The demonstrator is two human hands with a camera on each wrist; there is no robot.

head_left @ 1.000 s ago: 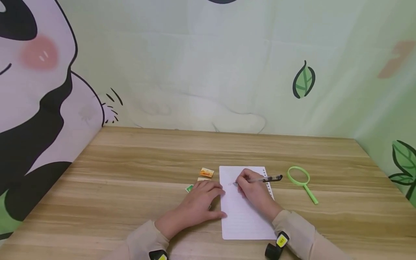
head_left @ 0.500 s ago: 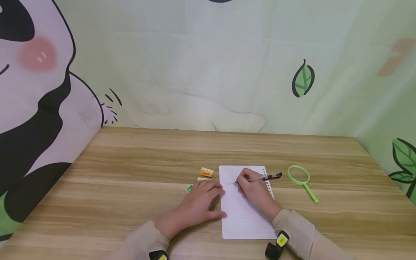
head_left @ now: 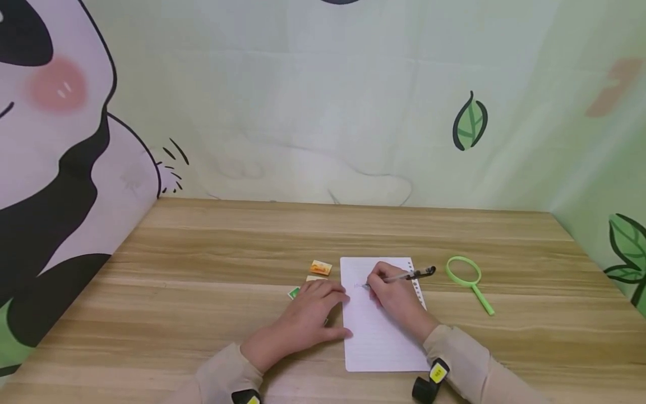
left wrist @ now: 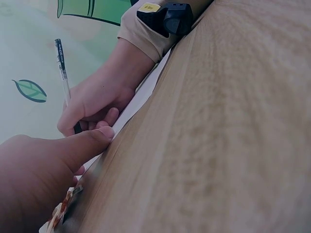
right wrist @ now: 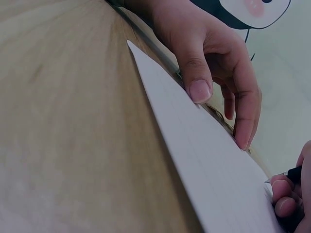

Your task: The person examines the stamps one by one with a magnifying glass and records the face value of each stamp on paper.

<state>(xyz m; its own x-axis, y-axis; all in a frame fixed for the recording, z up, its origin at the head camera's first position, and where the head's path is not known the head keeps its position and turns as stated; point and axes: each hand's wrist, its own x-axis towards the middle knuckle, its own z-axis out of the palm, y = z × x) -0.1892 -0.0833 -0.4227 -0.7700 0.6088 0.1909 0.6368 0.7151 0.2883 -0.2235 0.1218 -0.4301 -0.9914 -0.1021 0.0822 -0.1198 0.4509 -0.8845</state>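
Note:
A white lined sheet of paper (head_left: 378, 342) with punched holes along its right edge lies flat on the table. My right hand (head_left: 398, 300) pinches a pen (head_left: 411, 275) with a clear barrel and dark end, its tip on the upper left of the sheet beside a few small written marks. The left hand (head_left: 310, 317) rests at the sheet's left edge, thumb and fingertips touching it. In the right wrist view the left fingers (right wrist: 248, 97) bend loosely over the paper's edge. Small printed cards, one green (head_left: 294, 292), lie partly hidden under the left hand.
A small orange card (head_left: 321, 267) lies beyond the left hand. To the right of the paper is a green magnifying glass (head_left: 475, 288). The wooden table (head_left: 212, 235) meets a printed backdrop (head_left: 303, 112) at its far edge.
The pen's rear end has shifted slightly left, and the small written marks have grown a little. The left hand and the paper stay in place.

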